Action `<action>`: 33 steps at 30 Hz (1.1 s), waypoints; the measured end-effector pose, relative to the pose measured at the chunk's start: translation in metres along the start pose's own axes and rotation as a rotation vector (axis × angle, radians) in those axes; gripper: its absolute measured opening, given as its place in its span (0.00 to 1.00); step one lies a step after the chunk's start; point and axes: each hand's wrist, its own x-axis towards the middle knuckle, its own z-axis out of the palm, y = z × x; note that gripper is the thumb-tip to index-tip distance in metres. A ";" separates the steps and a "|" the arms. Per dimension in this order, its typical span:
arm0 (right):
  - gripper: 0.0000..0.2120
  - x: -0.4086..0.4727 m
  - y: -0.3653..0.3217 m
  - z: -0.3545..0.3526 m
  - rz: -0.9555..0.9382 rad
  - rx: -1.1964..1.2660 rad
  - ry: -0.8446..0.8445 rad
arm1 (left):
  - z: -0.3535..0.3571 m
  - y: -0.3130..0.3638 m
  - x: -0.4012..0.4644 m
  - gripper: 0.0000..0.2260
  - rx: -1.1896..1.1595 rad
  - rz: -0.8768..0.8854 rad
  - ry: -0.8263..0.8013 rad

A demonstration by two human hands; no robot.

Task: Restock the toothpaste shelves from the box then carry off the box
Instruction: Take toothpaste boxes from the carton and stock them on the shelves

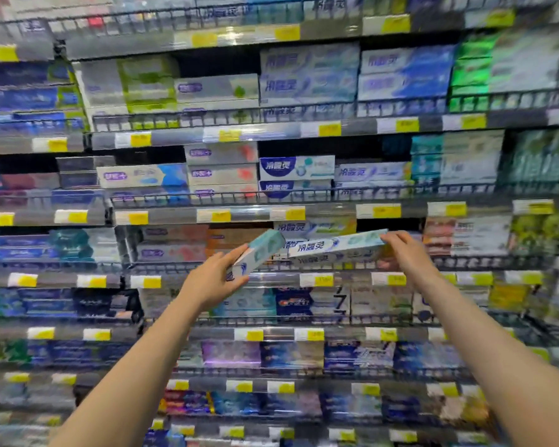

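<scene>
We hold 2 toothpaste cartons at the shelf, left hand gripping the tilted carton, right hand pinching the level carton by its end; light, stiff, crushable card

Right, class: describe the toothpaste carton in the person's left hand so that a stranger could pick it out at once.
Start at the wall of shelves, then drop to the two arms reaching in at mid-height. The left hand grips a pale teal-and-white carton. Unlike the shelved cartons, and the one in the right hand, it tilts steeply, one end pointing up and right.
</scene>
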 end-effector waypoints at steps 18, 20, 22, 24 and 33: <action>0.12 0.145 -0.036 -0.114 -0.092 0.201 0.086 | 0.033 0.086 0.141 0.31 -0.051 0.087 0.176; 0.12 0.174 -0.041 -0.115 -0.084 0.222 0.041 | 0.032 0.089 0.148 0.31 -0.059 0.055 0.200; 0.14 0.201 -0.046 -0.115 -0.074 0.228 0.002 | 0.030 0.092 0.152 0.31 -0.068 0.024 0.218; 0.18 0.226 -0.048 -0.114 -0.068 0.233 -0.046 | 0.029 0.095 0.153 0.31 -0.074 -0.010 0.245; 0.33 0.262 -0.041 -0.095 -0.006 0.143 -0.088 | 0.045 0.100 0.150 0.31 -0.083 -0.088 0.272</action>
